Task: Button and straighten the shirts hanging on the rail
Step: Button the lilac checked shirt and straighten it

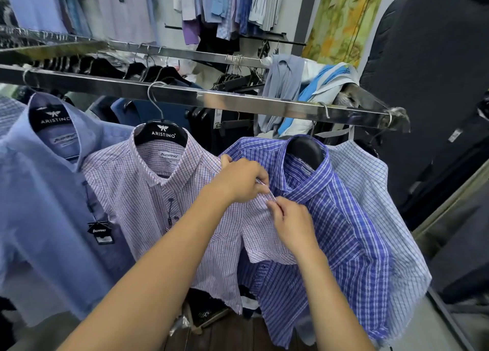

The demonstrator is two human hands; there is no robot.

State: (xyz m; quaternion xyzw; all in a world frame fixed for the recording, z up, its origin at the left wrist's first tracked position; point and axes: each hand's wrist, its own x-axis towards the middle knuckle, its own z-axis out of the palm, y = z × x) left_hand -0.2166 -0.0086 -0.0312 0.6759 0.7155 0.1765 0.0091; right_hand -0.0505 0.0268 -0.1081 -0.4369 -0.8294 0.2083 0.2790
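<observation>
Several shirts hang on black hangers from a shiny metal rail (238, 100). From the left: a plain blue shirt (39, 191), a pale pink checked shirt (132, 191), a dark blue checked shirt (338, 218) and a light blue checked shirt (375, 191). My left hand (238, 181) pinches the edge of the pink shirt's short sleeve, which lies across the dark blue shirt's front just below its collar. My right hand (291, 223) pinches the same sleeve edge a little lower. The fingertips of the two hands almost meet. The dark blue shirt's placket is hidden behind the sleeve and hands.
A second rail (172, 52) runs behind with dark garments and empty hangers. Loose blue and grey clothes (304, 91) are heaped at the rail's right end. More shirts hang on the back wall (225, 6). A dark padded shape (428, 72) stands at the right.
</observation>
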